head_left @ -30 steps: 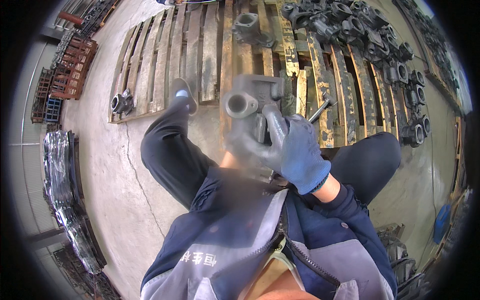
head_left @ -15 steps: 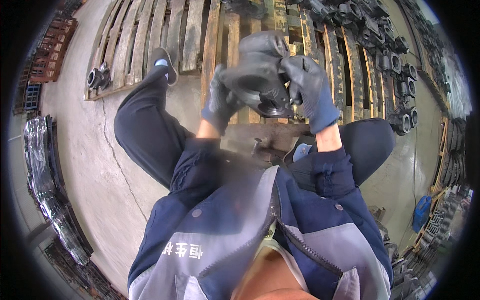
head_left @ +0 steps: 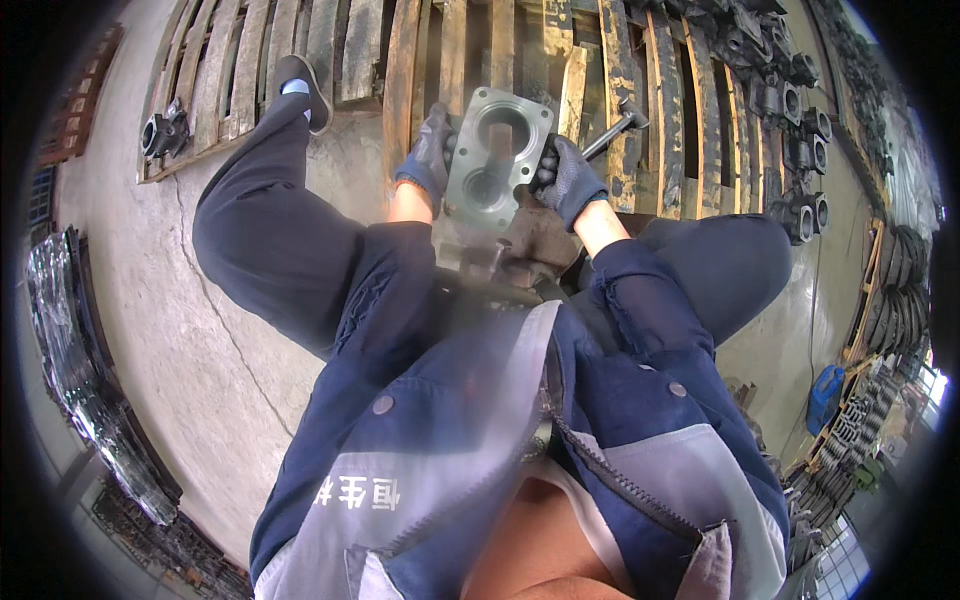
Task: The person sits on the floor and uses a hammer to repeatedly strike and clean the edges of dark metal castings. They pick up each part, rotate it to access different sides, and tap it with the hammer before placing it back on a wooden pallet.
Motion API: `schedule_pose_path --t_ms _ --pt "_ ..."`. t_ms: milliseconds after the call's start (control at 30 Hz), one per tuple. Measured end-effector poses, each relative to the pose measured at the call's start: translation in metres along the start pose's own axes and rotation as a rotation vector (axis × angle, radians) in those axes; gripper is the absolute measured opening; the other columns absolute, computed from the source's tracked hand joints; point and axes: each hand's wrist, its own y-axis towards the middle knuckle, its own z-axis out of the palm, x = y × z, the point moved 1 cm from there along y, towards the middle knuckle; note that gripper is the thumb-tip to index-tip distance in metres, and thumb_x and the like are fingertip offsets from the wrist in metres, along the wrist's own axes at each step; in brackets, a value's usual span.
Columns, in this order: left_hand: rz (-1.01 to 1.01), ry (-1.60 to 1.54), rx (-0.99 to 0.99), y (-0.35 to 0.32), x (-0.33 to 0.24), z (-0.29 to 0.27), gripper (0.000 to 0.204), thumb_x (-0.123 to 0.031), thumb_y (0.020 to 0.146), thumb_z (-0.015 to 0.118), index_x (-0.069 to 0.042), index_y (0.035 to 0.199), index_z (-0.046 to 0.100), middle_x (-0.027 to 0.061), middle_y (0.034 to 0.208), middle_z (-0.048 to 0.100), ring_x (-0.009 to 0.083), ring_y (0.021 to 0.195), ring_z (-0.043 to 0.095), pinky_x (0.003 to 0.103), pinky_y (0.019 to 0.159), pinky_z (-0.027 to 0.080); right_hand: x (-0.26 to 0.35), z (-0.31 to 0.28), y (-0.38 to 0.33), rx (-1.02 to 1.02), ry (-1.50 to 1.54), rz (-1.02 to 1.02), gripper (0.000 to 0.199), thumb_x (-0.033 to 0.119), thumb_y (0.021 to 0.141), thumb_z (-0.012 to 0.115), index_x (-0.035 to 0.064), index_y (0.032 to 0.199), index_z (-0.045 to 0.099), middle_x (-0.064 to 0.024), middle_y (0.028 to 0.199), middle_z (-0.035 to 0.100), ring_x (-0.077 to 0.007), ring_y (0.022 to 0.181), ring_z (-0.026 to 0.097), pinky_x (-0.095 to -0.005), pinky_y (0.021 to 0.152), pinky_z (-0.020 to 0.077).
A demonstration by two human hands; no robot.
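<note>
Both hands gloved in dark grey, set apart, one to each side of a metal casting (head_left: 497, 160): left hand (head_left: 430, 155) clasping its left edge, right hand (head_left: 570, 180) gripping the right edge with fingers curled. Casting held up before the near edge of the wooden pallet (head_left: 405, 60), flat flange toward the camera; two round openings, larger one on the pallet side, bolt holes around the rim.

Surface: pallet boards worn and gapped, dark stains and flaking over those on its right part. Hammer (head_left: 607, 135) lies on the pallet's right part, near its front edge. Small casting (head_left: 165, 130) at the pallet's near left corner; heap of dark castings (head_left: 760, 40) at its far right, further pieces (head_left: 800, 215) along its right side. Rusty metal piece (head_left: 535, 240) just in front of the pallet, kind unclear.

Room: concrete floor (head_left: 230, 320) in front of the pallet, cracked lengthwise. Plastic-wrapped stack (head_left: 85, 360) left of the pallet, red-brown rack (head_left: 80, 95) beyond its left side; blue jug (head_left: 825, 395) to its right, nearer the wearer
</note>
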Motion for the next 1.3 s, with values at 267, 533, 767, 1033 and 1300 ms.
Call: schedule_pose_path --t_ms 267,533,767,1033,1300 --pt "-0.1 -0.032 0.018 0.012 -0.003 -0.003 0.046 -0.058 0.088 0.063 -0.012 0.084 0.062 -0.0014 0.067 0.052 0.012 0.06 0.049 0.027 0.058 0.041 -0.024 -0.045 0.072 0.126 -0.705 -0.434 0.012 0.023 0.097 0.056 0.0115 0.095 0.053 -0.0017 0.077 0.053 -0.0182 0.069 0.053 -0.0311 0.061 0.0472" --pt "0.826 1.795 0.104 -0.051 0.0 0.049 0.086 -0.041 0.079 0.073 -0.009 0.15 0.036 0.0221 0.144 0.049 0.0379 0.12 0.059 0.046 0.098 0.048 -0.015 -0.005 0.029 0.051 -0.413 0.009 0.038 0.034 0.098 0.057 0.0024 0.119 0.061 -0.0095 0.102 0.069 -0.0253 0.093 0.066 -0.0369 0.087 0.0522" --pt "0.6 1.521 -0.04 -0.044 0.016 0.035 0.095 -0.026 0.081 0.071 -0.007 0.158 0.019 0.0209 0.134 0.057 0.0403 0.114 0.06 0.044 0.096 0.049 0.073 -0.037 0.052 -0.788 -1.309 -0.41 0.037 0.031 0.093 0.057 -0.0008 0.105 0.071 -0.0207 0.103 0.073 -0.0353 0.1 0.071 -0.045 0.082 0.0562" --pt "0.66 1.412 -0.156 -0.023 0.023 0.034 0.035 -0.017 0.071 0.071 -0.005 0.104 0.065 0.0179 0.092 0.068 0.038 0.09 0.066 0.048 0.079 0.051 0.105 -0.057 0.108 -0.82 -1.694 -0.206 0.043 0.034 0.086 0.065 -0.0008 0.11 0.072 -0.0212 0.112 0.071 -0.0363 0.108 0.069 -0.0483 0.087 0.0549" --pt "0.159 0.264 -0.126 -0.005 -0.017 0.01 0.031 0.0 0.078 0.063 0.001 0.108 0.063 0.0112 0.082 0.066 0.0221 0.074 0.065 0.034 0.067 0.052 0.106 -0.087 0.12 -0.782 -0.899 -0.163 0.027 0.027 0.088 0.065 0.0054 0.102 0.074 -0.0158 0.098 0.074 -0.0304 0.088 0.071 -0.0406 0.071 0.0552"
